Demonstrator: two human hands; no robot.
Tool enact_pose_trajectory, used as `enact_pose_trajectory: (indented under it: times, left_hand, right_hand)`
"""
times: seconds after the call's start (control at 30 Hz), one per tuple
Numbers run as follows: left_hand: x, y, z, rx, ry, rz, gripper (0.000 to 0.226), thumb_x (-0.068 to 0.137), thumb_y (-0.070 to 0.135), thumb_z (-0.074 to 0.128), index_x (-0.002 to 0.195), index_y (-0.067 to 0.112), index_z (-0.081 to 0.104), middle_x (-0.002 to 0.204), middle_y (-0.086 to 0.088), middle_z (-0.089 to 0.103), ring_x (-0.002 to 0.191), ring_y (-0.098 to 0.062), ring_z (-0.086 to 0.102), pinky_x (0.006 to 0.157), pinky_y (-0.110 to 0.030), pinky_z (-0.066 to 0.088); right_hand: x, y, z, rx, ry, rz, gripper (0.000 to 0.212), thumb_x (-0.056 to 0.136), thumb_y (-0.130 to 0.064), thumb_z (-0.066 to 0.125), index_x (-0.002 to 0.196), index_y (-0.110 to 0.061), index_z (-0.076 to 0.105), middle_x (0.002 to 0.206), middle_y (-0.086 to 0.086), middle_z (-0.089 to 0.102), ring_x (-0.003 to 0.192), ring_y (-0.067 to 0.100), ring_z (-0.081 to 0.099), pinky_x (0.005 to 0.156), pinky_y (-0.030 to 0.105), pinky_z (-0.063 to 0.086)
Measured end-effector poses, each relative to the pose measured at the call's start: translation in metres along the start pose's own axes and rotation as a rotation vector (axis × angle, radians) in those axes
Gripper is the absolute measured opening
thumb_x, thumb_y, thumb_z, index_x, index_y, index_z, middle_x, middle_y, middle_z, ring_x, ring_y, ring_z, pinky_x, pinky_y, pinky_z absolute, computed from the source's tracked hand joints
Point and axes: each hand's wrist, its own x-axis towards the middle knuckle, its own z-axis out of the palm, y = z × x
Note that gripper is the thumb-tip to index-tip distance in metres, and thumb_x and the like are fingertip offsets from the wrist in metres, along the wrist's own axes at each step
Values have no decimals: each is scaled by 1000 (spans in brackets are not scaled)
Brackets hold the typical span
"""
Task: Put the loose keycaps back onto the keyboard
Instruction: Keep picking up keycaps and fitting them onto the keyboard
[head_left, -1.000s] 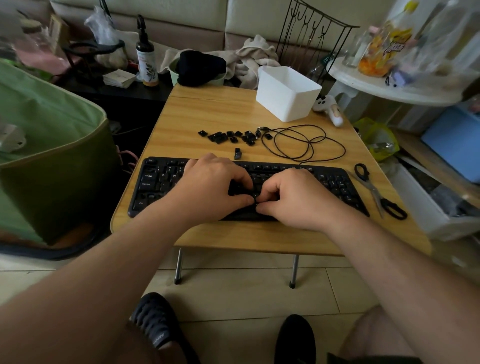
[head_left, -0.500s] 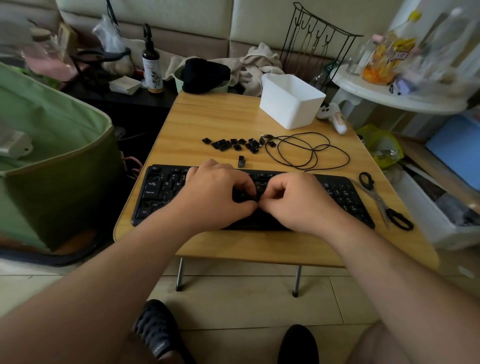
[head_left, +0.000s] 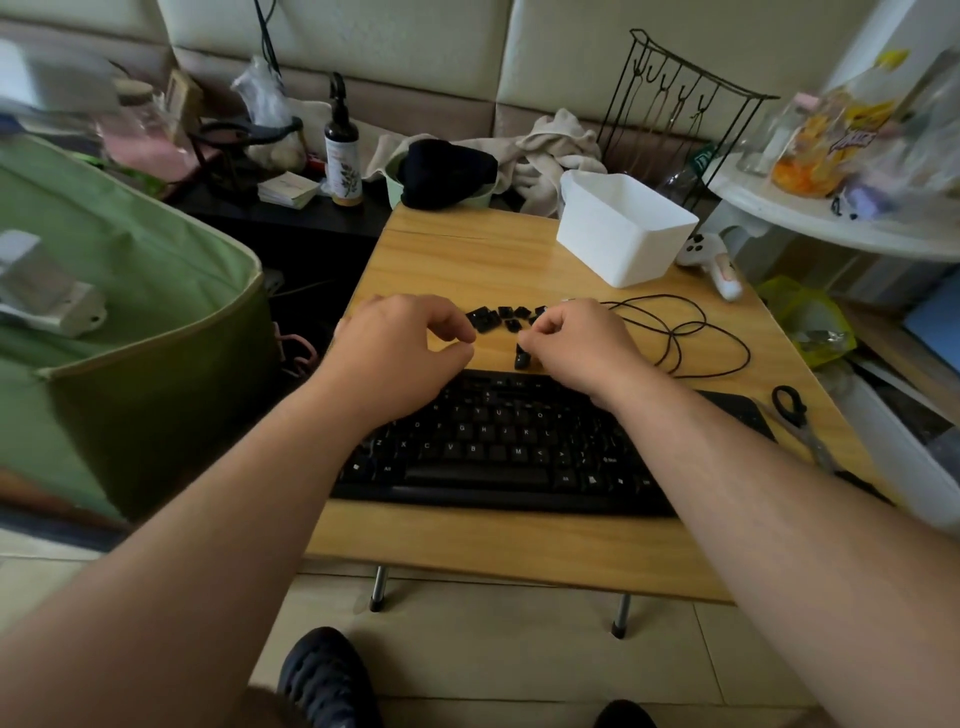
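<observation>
2 hands over table (head_left: 467, 260) behind keyboard (head_left: 498, 447). Left hand (head_left: 400, 348) fingers curled, nothing visible in grip. Right hand (head_left: 576, 343) fingertips at 1 keycap (head_left: 521, 359) standing just behind keyboard; grasp unclear. About 5 loose keycaps (head_left: 501, 317) visible between hands. 1 cable (head_left: 691, 332), 1 white bin (head_left: 623, 228), 1 scissors (head_left: 800, 426) on right.

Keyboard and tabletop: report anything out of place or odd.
Loose keycaps lie scattered on the table behind the keyboard, off their switches. One keycap sits apart from the rest, by the right hand. The cable sprawls in loose loops.
</observation>
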Motion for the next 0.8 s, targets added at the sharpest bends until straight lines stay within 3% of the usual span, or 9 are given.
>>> enact_pose_trajectory:
  times: [0.13, 0.2, 0.3, 0.4, 0.5, 0.63, 0.7, 0.8]
  left_hand:
    - [1, 1, 3, 7, -19, 10, 10, 92, 51, 65, 101, 50, 68, 106, 27, 66, 120, -15, 56, 105, -52, 47]
    - [1, 1, 5, -8, -20, 17, 10, 92, 50, 65, 102, 49, 69, 106, 27, 67, 121, -15, 57, 104, -50, 48]
    - [-3, 7, 7, -119, -20, 16, 14, 95, 44, 68, 108, 44, 71, 100, 27, 68, 110, -2, 59, 89, -25, 49]
    - [-8, 18, 7, -321, -39, -25, 17, 93, 42, 73, 110, 39, 74, 93, 22, 73, 89, 10, 65, 64, -5, 45]
    - [-13, 27, 5, -448, -64, -57, 15, 91, 39, 77, 106, 36, 76, 90, 19, 77, 78, 6, 70, 59, -12, 52]
    - [-17, 31, 2, -543, -72, -81, 12, 93, 31, 77, 105, 33, 76, 90, 19, 78, 83, 2, 72, 66, -12, 56]
    - [-18, 32, 1, -570, -80, -92, 16, 94, 30, 77, 109, 33, 75, 91, 19, 78, 84, 5, 72, 66, -9, 53]
    - [-19, 35, 0, -640, -86, -102, 13, 94, 26, 77, 106, 28, 73, 88, 16, 79, 81, 5, 71, 70, -12, 50]
  right_hand:
    - [0, -4, 4, -58, -16, 9, 11, 84, -33, 80, 76, -29, 75, 90, -16, 67, 84, 3, 58, 64, 24, 44]
    - [-4, -4, 0, 52, -17, 4, 7, 83, -28, 82, 79, -29, 76, 92, -14, 70, 89, 7, 63, 68, 24, 46]
    - [-17, -8, -11, 417, -41, -42, 9, 86, -19, 82, 84, -28, 80, 88, -8, 76, 87, 7, 68, 77, 25, 50]
    - [-34, -14, -20, 597, -90, -103, 9, 88, -14, 80, 87, -23, 81, 79, -8, 75, 68, -3, 61, 67, 14, 47]
    - [-44, -18, -26, 635, -97, -93, 9, 89, -11, 78, 91, -19, 80, 75, -9, 72, 60, -7, 58, 56, 7, 44]
    - [-51, -19, -31, 638, -112, -106, 16, 90, -4, 75, 94, -19, 80, 75, -11, 73, 63, -7, 60, 58, 7, 45]
    - [-55, -19, -31, 632, -113, -147, 20, 90, -1, 75, 94, -20, 80, 78, -7, 74, 68, -3, 63, 67, 11, 49]
    - [-60, -17, -32, 573, -62, -232, 25, 89, 0, 76, 95, -24, 80, 93, 4, 78, 89, 18, 73, 85, 27, 59]
